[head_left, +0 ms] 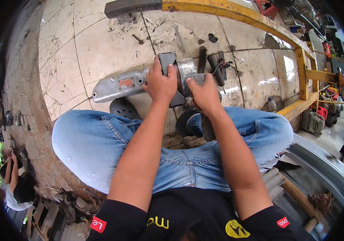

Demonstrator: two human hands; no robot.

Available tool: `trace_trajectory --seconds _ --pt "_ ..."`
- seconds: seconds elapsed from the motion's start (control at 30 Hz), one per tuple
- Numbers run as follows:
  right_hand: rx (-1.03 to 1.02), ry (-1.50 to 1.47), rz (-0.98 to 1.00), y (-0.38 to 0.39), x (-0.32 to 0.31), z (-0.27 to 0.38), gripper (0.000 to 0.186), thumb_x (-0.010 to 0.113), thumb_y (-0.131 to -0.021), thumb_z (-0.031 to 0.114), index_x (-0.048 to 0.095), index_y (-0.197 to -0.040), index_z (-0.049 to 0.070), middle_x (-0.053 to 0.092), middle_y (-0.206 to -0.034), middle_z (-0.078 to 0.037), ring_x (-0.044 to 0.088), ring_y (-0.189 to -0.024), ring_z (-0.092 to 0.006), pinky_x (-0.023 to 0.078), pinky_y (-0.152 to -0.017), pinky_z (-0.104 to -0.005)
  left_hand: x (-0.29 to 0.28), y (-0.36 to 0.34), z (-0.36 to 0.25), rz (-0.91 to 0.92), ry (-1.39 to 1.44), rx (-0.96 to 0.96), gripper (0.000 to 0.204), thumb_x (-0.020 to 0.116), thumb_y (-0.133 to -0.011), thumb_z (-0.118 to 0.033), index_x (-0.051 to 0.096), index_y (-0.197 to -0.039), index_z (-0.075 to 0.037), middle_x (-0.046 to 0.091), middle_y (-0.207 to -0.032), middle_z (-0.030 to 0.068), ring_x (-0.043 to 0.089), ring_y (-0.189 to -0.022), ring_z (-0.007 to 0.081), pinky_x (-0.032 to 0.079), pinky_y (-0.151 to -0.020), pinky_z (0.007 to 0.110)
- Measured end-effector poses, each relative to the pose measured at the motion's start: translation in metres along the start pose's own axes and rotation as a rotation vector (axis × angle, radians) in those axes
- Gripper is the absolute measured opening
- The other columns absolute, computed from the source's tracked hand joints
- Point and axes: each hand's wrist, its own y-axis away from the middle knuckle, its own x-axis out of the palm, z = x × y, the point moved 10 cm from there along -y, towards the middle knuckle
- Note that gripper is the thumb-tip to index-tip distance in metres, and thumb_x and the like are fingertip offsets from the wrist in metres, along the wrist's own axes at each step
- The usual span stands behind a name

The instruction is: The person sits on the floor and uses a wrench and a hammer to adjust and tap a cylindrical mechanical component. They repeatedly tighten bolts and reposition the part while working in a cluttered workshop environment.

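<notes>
A long silver metal housing (pixel 117 85) with an orange label lies across the tiled floor in front of me; it looks like part of a power tool. My left hand (pixel 162 82) is closed on a dark grey metal block (pixel 167 60) at the housing's right end, thumb and fingers pressed to it. Beside that block sits a round silver collar (pixel 187 68). My right hand (pixel 205 94) is wrapped round a hammer-like tool with a dark handle (pixel 207 127), its grey end at the collar. The fingers partly hide where tool and metal meet.
A wire brush (pixel 202 59) and a dark bracket with wires (pixel 222 66) lie just beyond my right hand. A yellow metal frame (pixel 236 18) arches along the far and right side. Near my right knee stands a small bottle (pixel 271 104). Another person (pixel 17 188) is at far left.
</notes>
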Motion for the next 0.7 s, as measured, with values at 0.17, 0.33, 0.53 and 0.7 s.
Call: trace_trajectory --seconds 0.17,0.33,0.53,0.7 --pt "0.001 0.047 -0.032 -0.008 0.001 0.009 0.052 0.065 -0.09 0.029 0.04 -0.115 -0.009 0.064 -0.072 -0.018 0.061 -0.046 -0.0216 0.045 -0.038 -0.0352 0.0 -0.003 -0.001 0.025 0.025 0.0 0.068 0.053 -0.09 -0.047 0.043 -0.148 -0.013 0.052 -0.143 0.0114 0.049 -0.129 0.0342 0.028 -0.106 0.064" --pt "-0.068 0.028 -0.043 -0.006 -0.001 0.0 0.053 0.068 -0.089 0.025 0.042 -0.119 -0.01 0.059 -0.075 -0.012 0.053 -0.045 -0.0161 0.041 -0.037 -0.0315 0.001 -0.003 -0.003 0.021 0.007 0.025 0.067 0.054 -0.091 -0.047 0.043 -0.149 -0.015 0.052 -0.142 0.0111 0.048 -0.13 0.0345 0.026 -0.107 0.066" --pt "-0.009 0.039 -0.022 0.001 0.0 0.006 0.051 0.069 -0.089 0.026 0.043 -0.117 -0.008 0.059 -0.077 -0.013 0.054 -0.045 -0.0171 0.042 -0.037 -0.0313 0.004 -0.002 0.001 0.029 0.016 0.023 0.066 0.053 -0.092 -0.046 0.043 -0.149 -0.015 0.051 -0.143 0.011 0.047 -0.131 0.0346 0.023 -0.107 0.069" --pt "0.018 0.029 0.014 0.003 -0.001 0.003 0.051 0.068 -0.089 0.028 0.044 -0.115 -0.008 0.06 -0.078 -0.013 0.055 -0.046 -0.0177 0.043 -0.037 -0.0309 0.003 0.001 -0.002 0.045 0.014 0.019 0.067 0.053 -0.092 -0.046 0.041 -0.15 -0.015 0.05 -0.144 0.0107 0.046 -0.132 0.0347 0.022 -0.108 0.069"
